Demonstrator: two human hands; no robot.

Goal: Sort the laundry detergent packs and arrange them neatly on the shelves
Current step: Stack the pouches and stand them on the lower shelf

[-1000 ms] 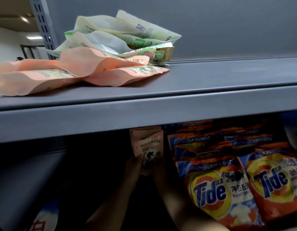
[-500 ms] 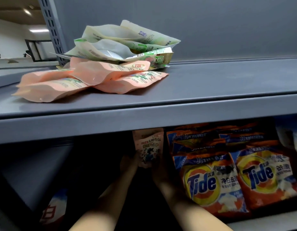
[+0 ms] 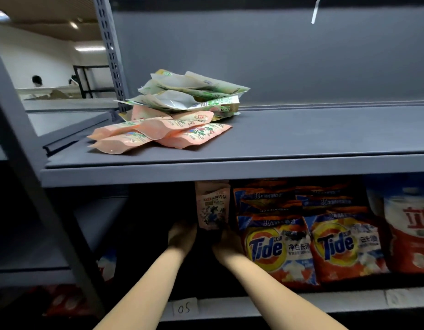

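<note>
Both hands [image 3: 205, 236] steady a flat, upright pink pouch [image 3: 212, 206] (glossy plastic).

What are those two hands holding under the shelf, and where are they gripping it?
Both the left hand and right hand hold one upright pink pouch by its bottom corners, beside the Tide bags.

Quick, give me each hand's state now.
Left hand: holding the upright pink pack at its bottom.
Right hand: holding the same pack's bottom.

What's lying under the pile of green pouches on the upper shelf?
Soft pink plastic pouches lie partly under the crumpled green-and-white pouches on the grey metal shelf. Whatever sits beneath the pile's middle is covered.
</note>
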